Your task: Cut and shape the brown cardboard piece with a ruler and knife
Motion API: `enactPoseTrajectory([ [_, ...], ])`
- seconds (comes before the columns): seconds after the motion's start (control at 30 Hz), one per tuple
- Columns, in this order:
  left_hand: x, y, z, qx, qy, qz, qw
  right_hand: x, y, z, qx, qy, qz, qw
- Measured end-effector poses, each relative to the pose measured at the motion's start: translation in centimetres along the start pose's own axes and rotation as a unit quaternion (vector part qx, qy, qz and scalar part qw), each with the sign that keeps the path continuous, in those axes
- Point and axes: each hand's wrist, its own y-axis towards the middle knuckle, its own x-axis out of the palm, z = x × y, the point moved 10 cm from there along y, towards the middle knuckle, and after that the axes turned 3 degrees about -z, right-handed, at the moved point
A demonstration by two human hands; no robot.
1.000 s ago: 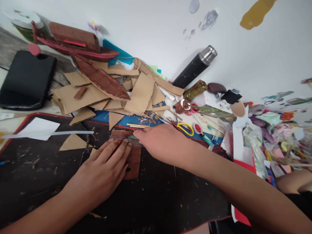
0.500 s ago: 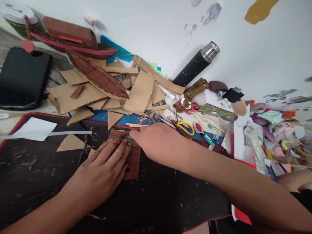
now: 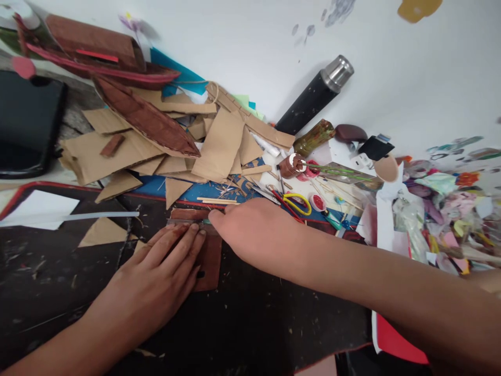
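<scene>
My left hand (image 3: pixel 160 274) lies with its fingers stretched over a brown-painted cardboard piece (image 3: pixel 212 258), which has a small dark hole. Under the fingertips, a see-through strip like a ruler (image 3: pixel 214 229) crosses the piece. My right hand (image 3: pixel 250 224) is closed at the piece's far edge, just right of the left fingertips. A bit of green shows by its thumb, but the hand hides whatever it grips. Both hands rest low over the dark board (image 3: pixel 250 324).
Behind lie cardboard scraps (image 3: pixel 221 146), a brown cardboard boat hull (image 3: pixel 148 115) and a larger model boat (image 3: pixel 97 52). Yellow-handled scissors (image 3: pixel 297 203) and a black flask (image 3: pixel 309 96) are to the right. A phone (image 3: pixel 29 122) sits at left.
The view has shifted slightly, so the things behind appear further left and higher. Both hands keep their places on the brown cardboard piece.
</scene>
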Motion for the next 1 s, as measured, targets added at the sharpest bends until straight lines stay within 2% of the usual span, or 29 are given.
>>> enactPoseTrajectory([
  [0.47, 0.3, -0.4, 0.2, 0.015, 0.018, -0.016, 1.000, 1.1, -0.5, 0.7, 0.027, 0.002, -0.036, 0.999],
  [0.67, 0.3, -0.3, 0.4, 0.020, 0.028, -0.002, 0.999, 0.9, -0.5, 0.6, 0.027, -0.007, -0.016, 0.999],
  [0.77, 0.3, -0.2, 0.4, 0.028, 0.042, -0.001, 0.999, 1.2, -0.6, 1.2, 0.029, 0.013, -0.023, 0.999],
  [0.87, 0.3, -0.3, 0.7, 0.048, 0.064, -0.005, 0.997, 1.2, -1.0, 1.8, 0.026, 0.026, -0.002, 0.999],
  [1.0, 0.1, -0.1, 0.7, 0.045, 0.068, 0.004, 0.997, 1.4, -1.8, 2.7, 0.056, 0.013, 0.004, 0.998],
])
